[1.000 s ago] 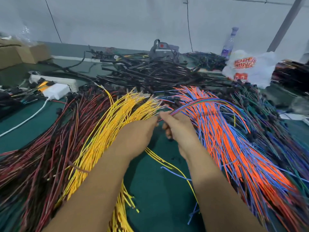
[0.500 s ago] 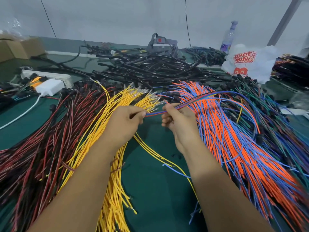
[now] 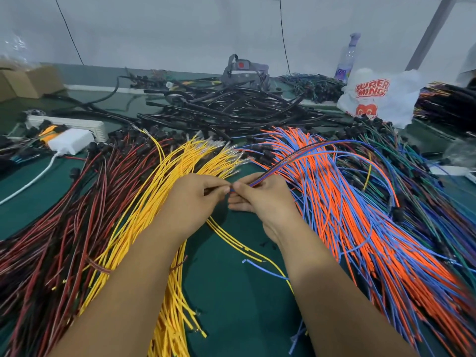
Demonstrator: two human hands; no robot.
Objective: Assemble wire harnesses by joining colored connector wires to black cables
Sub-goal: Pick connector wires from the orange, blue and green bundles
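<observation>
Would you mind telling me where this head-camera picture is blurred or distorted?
Head view: sharp at the centre, where the left hand and right hand pinch wires; the orange and blue wires smear toward the lower right corner; wide-angle bending shows at the edges; lighting is even, without glare.

Green table [image 3: 231, 292] — wire bundles [image 3: 347, 215], black cables [image 3: 231, 109]

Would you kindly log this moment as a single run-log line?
left hand: pinching wire end | right hand: gripping small wire bundle | hands meet over green mat | yellow wires left, orange-blue wires right
</observation>
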